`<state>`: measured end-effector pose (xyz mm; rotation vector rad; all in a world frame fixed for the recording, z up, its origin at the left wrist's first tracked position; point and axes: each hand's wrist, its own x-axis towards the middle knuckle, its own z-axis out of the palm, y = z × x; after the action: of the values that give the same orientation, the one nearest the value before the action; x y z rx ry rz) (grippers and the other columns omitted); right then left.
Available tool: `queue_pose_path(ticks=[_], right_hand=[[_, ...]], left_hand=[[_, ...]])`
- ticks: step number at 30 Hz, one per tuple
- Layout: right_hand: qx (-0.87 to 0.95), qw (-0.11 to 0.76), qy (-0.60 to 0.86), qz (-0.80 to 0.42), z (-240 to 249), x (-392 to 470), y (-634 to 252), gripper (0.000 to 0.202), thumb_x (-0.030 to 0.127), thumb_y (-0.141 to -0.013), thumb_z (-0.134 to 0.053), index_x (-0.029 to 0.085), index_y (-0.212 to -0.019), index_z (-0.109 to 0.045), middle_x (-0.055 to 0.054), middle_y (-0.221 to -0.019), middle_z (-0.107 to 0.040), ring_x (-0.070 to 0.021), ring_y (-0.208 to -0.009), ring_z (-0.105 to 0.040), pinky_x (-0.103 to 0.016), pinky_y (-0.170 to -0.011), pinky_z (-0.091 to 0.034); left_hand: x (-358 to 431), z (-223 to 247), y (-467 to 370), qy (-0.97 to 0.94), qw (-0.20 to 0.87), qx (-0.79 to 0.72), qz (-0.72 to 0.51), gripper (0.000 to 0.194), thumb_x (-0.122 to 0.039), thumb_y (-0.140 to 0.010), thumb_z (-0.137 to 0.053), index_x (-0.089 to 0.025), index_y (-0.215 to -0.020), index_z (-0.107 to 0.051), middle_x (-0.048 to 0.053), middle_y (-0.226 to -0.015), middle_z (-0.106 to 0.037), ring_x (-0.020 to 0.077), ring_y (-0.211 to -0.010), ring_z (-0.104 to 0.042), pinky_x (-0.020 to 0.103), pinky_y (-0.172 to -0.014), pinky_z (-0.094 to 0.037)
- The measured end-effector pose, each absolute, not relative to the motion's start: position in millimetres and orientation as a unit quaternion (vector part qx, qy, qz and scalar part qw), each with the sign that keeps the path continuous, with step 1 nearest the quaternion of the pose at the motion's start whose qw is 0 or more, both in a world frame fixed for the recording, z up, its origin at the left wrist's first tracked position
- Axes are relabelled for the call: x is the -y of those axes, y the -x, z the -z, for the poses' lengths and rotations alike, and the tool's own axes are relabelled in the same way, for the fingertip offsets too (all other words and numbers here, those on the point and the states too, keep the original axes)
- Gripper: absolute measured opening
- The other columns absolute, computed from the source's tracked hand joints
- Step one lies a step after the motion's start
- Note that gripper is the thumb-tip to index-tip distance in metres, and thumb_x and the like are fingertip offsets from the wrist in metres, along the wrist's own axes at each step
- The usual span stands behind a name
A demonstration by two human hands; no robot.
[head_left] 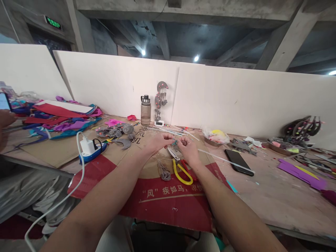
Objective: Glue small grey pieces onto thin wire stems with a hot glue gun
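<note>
My left hand [161, 141] and my right hand [187, 147] are close together over a flattened cardboard sheet [162, 199]. Between their pinched fingertips is a small teal piece [174, 142], and both hands seem to grip it. Its exact shape is too small to tell. Just below the hands lie scissors with yellow handles [183, 175], their blades pointing up and left. A red-handled tool [187, 168] lies partly under my right wrist. A coil of grey cord [165, 175] rests left of the scissors.
A bottle [146, 113] and a grey hanging ornament [158, 101] stand by the white partition [118, 84]. On the left are a power strip [94, 150], grey felt pieces [123, 142] and coloured fabric [63, 113]. A phone [238, 162] lies right. Another person's hand [6, 118] shows far left.
</note>
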<state>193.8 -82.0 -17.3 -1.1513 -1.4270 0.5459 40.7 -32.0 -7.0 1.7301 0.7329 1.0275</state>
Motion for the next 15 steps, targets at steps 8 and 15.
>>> queue_pose_path(ticks=[8,15], right_hand=[[0.624,0.568,0.490,-0.220,20.3,80.7,-193.6,0.022,0.039,-0.075,-0.056,0.017,-0.078,-0.059,0.000,-0.070,-0.060,-0.0108,-0.060,-0.047,-0.023,-0.058,-0.038],[0.619,0.569,0.496,-0.217,19.4,82.2,-193.0,0.023,0.039,-0.075,-0.056,0.017,-0.079,-0.059,0.000,-0.069,-0.059,-0.0106,-0.058,-0.047,-0.023,-0.056,-0.037]], left_hand=[[29.4,8.0,-41.2,-0.729,0.442,-0.322,-0.412,0.016,-0.032,-0.069,-0.064,-0.016,-0.074,-0.064,-0.005,-0.060,-0.053,0.0055,-0.050,-0.040,0.019,-0.048,-0.032],[32.9,6.9,-43.6,-0.712,0.469,-0.322,-0.412,0.014,-0.031,-0.069,-0.061,-0.018,-0.073,-0.063,-0.002,-0.071,-0.058,0.0091,-0.060,-0.050,0.019,-0.049,-0.040]])
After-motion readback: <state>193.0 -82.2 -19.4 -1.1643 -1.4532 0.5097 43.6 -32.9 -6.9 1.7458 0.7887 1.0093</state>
